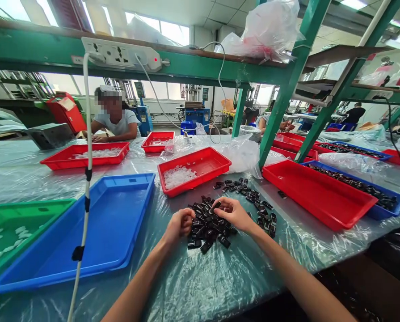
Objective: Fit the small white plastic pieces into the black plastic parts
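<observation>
A heap of small black glossy rectangular parts (211, 223) lies on the plastic-covered table (213, 281) in front of me. At the heap's left edge, my left hand (183, 222) has its fingers curled closed; whatever may be inside is hidden. My right hand (231, 212) is over the heap's upper right side, pinching one small black part (216, 205) between thumb and fingers. More black parts (245, 188) are spread in a loose arc behind and to the right of the heap. Beyond it, a red tray (200, 167) holds small whitish translucent pieces (178, 177).
A blue tray (102, 223) and a green tray (18, 223) with white pieces stand left, crossed by a hanging white cable (86, 201). Right are a red tray (320, 192) and a blue tray (392, 208) of black parts. Green posts (283, 98) rise behind. A person (115, 118) sits opposite.
</observation>
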Available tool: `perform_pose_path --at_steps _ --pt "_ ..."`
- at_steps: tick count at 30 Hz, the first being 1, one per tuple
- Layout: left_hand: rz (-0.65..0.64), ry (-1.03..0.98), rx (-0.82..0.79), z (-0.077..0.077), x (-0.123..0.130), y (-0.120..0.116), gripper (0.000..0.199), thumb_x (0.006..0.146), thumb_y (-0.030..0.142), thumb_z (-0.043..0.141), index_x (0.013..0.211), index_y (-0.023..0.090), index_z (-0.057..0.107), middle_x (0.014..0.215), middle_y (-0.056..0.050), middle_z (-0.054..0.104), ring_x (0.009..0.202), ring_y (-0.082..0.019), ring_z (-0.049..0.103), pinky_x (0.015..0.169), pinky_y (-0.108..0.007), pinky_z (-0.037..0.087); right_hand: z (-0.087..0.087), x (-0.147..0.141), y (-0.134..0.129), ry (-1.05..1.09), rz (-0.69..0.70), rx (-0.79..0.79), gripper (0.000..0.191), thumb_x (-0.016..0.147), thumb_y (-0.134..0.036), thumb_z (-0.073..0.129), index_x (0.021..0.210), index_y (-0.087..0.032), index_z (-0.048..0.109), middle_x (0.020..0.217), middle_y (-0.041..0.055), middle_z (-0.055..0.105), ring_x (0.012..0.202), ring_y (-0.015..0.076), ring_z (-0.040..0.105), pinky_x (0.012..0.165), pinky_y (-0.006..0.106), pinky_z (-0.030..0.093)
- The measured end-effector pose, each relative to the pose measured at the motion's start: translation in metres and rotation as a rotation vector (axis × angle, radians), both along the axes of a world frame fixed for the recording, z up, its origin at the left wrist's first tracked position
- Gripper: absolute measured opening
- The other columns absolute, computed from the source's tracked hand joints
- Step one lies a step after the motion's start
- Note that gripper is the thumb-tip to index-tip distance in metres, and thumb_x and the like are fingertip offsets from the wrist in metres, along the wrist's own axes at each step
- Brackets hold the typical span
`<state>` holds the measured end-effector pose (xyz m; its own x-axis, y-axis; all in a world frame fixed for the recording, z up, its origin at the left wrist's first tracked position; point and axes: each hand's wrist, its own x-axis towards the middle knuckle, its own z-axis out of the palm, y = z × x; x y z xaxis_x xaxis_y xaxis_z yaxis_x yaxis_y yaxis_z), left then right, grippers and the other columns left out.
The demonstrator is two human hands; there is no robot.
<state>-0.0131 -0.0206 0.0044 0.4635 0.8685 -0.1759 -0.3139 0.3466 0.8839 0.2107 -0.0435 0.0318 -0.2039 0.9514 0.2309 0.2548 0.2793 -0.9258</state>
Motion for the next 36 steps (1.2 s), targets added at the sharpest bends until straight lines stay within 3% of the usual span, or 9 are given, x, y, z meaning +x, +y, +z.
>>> perform_pose_path --at_steps 4,7,14,20,27,30,33,36 --pt "-0.071 0.065 0.103 -0.001 0.003 -0.006 0.035 0.082 0.050 0.046 0.072 0.017 0.052 0.053 0.009 0.026 0.042 -0.005 0.014 0.041 -0.019 0.011 -0.004 -0.043 0.020 0.149 0.145 -0.031 0.033 0.075 -0.045 0.074 0.092 -0.017 0.070 0.075 0.0000 0.066 0.065 0.0130 0.055 0.058 0.025 0.040" --pt "-0.076 0.028 0.134 0.002 0.001 -0.008 0.034 0.081 0.050 0.045 0.070 0.019 0.045 0.055 0.009 0.023 0.045 -0.006 0.013 0.043 -0.020 0.011 -0.012 -0.056 0.026 0.199 0.164 -0.030 0.031 0.074 -0.044 0.076 0.089 -0.017 0.071 0.069 -0.0007 0.065 0.061 0.0122 0.053 0.058 0.026 0.040" --pt "-0.135 0.118 0.239 -0.004 -0.003 -0.008 0.027 0.079 0.045 0.046 0.070 0.020 0.041 0.059 0.008 0.022 0.049 -0.007 0.012 0.046 -0.022 0.010 -0.026 -0.056 0.020 0.306 0.127 -0.097 0.036 0.067 -0.050 0.080 0.081 -0.018 0.072 0.066 -0.0014 0.063 0.061 0.0131 0.053 0.061 0.027 0.042" --pt "-0.048 0.166 0.281 -0.009 0.000 -0.008 0.030 0.076 0.045 0.054 0.065 0.020 0.043 0.057 0.008 0.023 0.049 -0.007 0.014 0.045 -0.021 0.012 -0.032 -0.061 0.021 0.380 0.090 -0.095 0.041 0.062 -0.055 0.081 0.079 -0.018 0.074 0.068 -0.0014 0.062 0.062 0.0129 0.050 0.060 0.027 0.041" --pt "-0.034 0.085 0.146 -0.002 0.007 -0.014 0.020 0.072 0.036 0.052 0.063 0.019 0.045 0.055 0.010 0.018 0.048 -0.006 0.010 0.044 -0.021 0.014 -0.031 -0.060 0.017 0.376 0.083 -0.080 0.041 0.073 -0.058 0.072 0.082 -0.018 0.075 0.068 0.0002 0.062 0.065 0.0146 0.053 0.060 0.027 0.041" --pt "-0.070 0.034 0.078 0.002 0.007 -0.014 0.018 0.072 0.034 0.051 0.065 0.019 0.047 0.054 0.010 0.018 0.047 -0.006 0.009 0.044 -0.020 0.015 -0.023 -0.054 0.015 0.293 0.070 -0.054 0.039 0.073 -0.053 0.074 0.088 -0.017 0.076 0.062 -0.0023 0.058 0.057 0.0112 0.046 0.054 0.025 0.035" --pt "-0.062 -0.009 0.022 0.004 0.004 -0.011 0.017 0.072 0.031 0.050 0.063 0.019 0.045 0.054 0.010 0.019 0.046 -0.006 0.009 0.043 -0.019 0.015 -0.009 -0.039 0.011 0.056 0.013 0.036 0.026 0.077 -0.042 0.074 0.091 -0.020 0.077 0.065 -0.0026 0.060 0.056 0.0101 0.044 0.054 0.025 0.034" --pt "0.014 -0.064 0.001 0.006 0.000 -0.006 0.017 0.073 0.030 0.048 0.061 0.019 0.043 0.053 0.009 0.020 0.044 -0.005 0.009 0.041 -0.018 0.016 0.004 -0.011 0.005 -0.300 0.009 0.195 0.028 0.081 -0.037 0.073 0.106 -0.024 0.074 0.088 0.0023 0.068 0.079 0.0169 0.057 0.073 0.029 0.045"
